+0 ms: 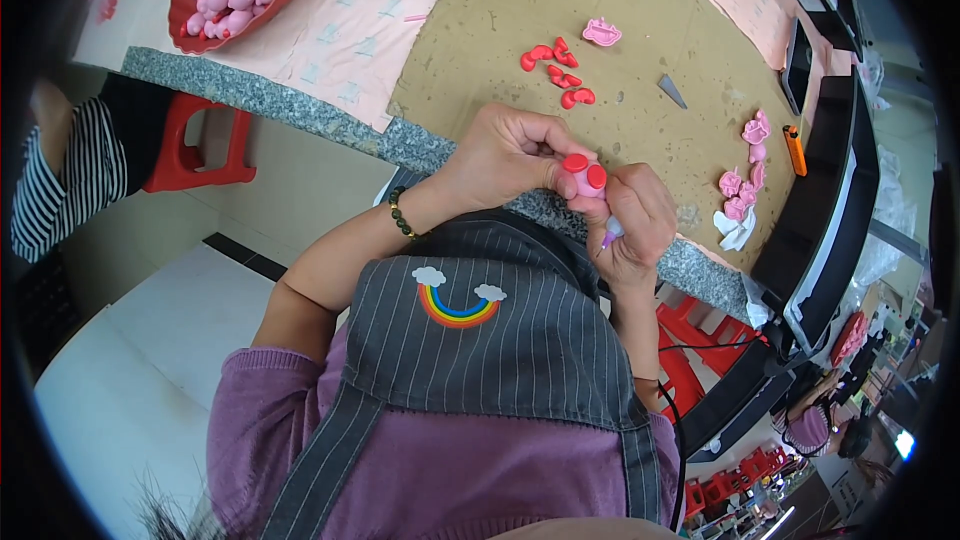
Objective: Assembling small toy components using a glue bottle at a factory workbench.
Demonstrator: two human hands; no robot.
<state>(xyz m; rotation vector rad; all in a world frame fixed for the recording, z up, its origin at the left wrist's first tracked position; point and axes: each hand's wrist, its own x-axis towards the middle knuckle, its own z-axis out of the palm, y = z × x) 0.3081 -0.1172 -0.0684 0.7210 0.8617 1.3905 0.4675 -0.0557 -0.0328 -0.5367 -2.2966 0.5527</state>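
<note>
Your left hand point(512, 155) is closed in a pinch, with the thumb and index finger drawn in to the upper left side of a small, smooth pink figure with two flat red oval pads point(584, 189). The gap between these fingers is only as wide as the figure. Your right hand point(640, 218) is curled inward, its fingers bent against the opposite side of the figure. The same hand also retains a small whitish applicator with a purple tip point(612, 232); the tip points down toward your body. The exact placement of the right fingertips is hidden by the hand itself.

The figure is located between both hands, above the near grey granite table edge point(430, 142), with its red pads facing up. Neither hand is released.

Beyond your hands, a brown, stained work mat point(480, 60) carries a loose group of glossy red curved parts point(564, 78). Just beyond this group lies a single pink molded piece point(602, 32). To its right lies a grey, tapered flat blade point(672, 91). Further right, a row of pink molded pieces point(740, 202) extends near a crumpled white paper point(737, 231) and an orange-handled cutter point(795, 150).
</note>
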